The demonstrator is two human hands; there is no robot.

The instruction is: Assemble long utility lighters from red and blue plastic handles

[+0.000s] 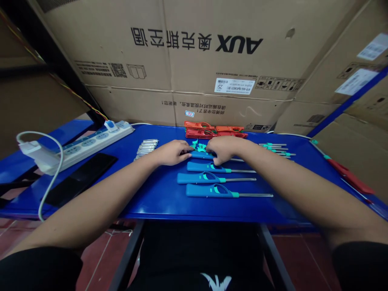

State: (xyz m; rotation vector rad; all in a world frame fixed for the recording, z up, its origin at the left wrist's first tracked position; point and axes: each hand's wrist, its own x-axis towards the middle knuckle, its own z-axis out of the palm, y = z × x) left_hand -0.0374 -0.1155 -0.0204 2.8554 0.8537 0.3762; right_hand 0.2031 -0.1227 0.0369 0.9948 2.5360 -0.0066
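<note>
My left hand (172, 152) and my right hand (223, 148) meet over a blue long-nosed utility lighter (198, 154) at the top of a row. Both hands hold it, and my right hand covers most of its middle. Below it lie three similar blue lighters with teal trim and metal nozzles (206, 167) (209, 178) (212, 190), pointing right. Small teal plastic parts (198, 145) sit just beyond my fingertips. To the left of my left hand lies a bunch of short metal tubes (147, 146). Right of my right hand lie several thin metal rods with teal ends (277, 148).
Red-orange lighter shells (212, 130) are stacked at the far edge of the blue table (151, 202). On the left are a white power strip (91, 145) with a cable and a black phone (80, 180). A red-handled tool (348, 176) lies at the right. Cardboard cartons stand behind.
</note>
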